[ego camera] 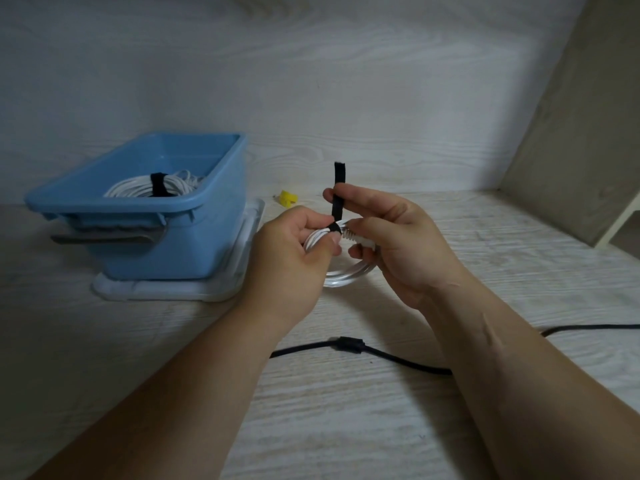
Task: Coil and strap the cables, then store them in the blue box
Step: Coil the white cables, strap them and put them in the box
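Pinching the black strap (pixel 340 174) upright, the right hand (pixel 391 237) holds its free tail. The left hand (pixel 294 251) grips the white coil (pixel 346 273) where the strap wraps it, above the table, right of the blue box (pixel 214 202).

Risks: if the left grip eases, the loops spring apart; a slack tail fastens loose. The black cable (pixel 349 342), uncoiled under the forearms, could snag.

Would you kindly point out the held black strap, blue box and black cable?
held black strap (pixel 340 176), head view, upright free end.
blue box (pixel 223 216), head view, right outer wall.
black cable (pixel 349 342), head view, thick lump.
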